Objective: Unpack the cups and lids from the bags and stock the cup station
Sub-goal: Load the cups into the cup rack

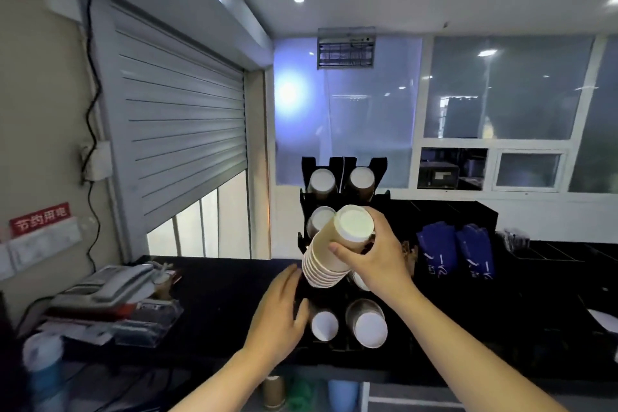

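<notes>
Head view: right grip [378, 257] holds a tilted stack of paper cups [326, 261] before the black cup rack [309, 165] on the bench [217, 288]; left grip [281, 314], fingers straight, touches the rack's side.

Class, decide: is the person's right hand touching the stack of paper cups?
Touching. The head view shows the right hand wrapped round the stack of paper cups, with the thumb pressed across its side.
</notes>
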A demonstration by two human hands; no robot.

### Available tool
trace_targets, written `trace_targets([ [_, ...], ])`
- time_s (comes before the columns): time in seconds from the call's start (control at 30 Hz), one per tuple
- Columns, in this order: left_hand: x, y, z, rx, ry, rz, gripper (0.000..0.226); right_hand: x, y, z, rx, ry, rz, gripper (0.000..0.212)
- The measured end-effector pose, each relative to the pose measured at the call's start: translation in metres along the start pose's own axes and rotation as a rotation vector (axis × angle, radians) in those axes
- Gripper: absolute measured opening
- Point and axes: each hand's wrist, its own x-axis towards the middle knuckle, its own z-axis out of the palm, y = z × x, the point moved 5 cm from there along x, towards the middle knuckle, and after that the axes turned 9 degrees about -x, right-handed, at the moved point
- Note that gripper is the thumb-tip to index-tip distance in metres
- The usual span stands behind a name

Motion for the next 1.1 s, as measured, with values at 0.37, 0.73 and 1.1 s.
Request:
trace_targets([
  [0.37, -0.012, -0.042, 0.024, 0.27, -0.137, 0.131, 0.062, -0.008, 0.036, 0.055, -0.15, -0.165, -0.054, 0.071],
  [0.73, -0.008, -0.045, 0.03, 0.123, -0.062, 0.181, 0.053, -0.015, 0.073, 0.09, -0.745, -0.233, -0.387, 0.075],
  [1.1, -0.01, -0.047, 0.038, 0.01, 0.012, 0.128, 0.048, -0.013, 0.077, 0.094, -0.763, -0.208, -0.369, 0.073],
])
